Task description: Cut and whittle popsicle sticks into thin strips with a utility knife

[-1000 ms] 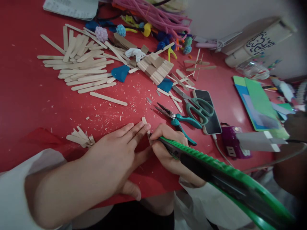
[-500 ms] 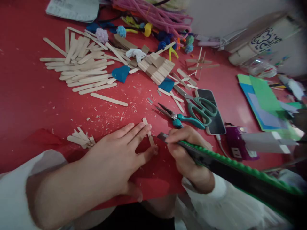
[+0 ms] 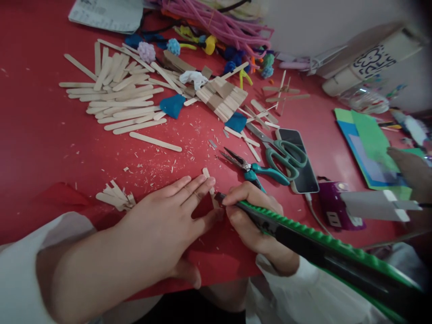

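My left hand (image 3: 168, 216) lies flat on the red table (image 3: 40, 148), fingers stretched out, its fingertips pressing a short wooden craft stick (image 3: 206, 173). My right hand (image 3: 251, 216) is closed round a long green and black utility knife (image 3: 303, 240). The knife's tip (image 3: 219, 196) rests at the stick, right beside my left fingertips. Wood shavings lie scattered around the spot.
Several loose craft sticks (image 3: 118, 96) and a glued stick panel (image 3: 222, 96) lie farther back. Teal pliers (image 3: 251, 168), green scissors (image 3: 281, 150) and a phone (image 3: 299, 159) lie to the right. Cut stick pieces (image 3: 114, 198), coloured paper (image 3: 366, 148) and pipe cleaners (image 3: 219, 22) are also here.
My right hand pulled the knife away to the right half a second ago, then brought its tip back against the stick. My left hand stayed pressed on the stick.
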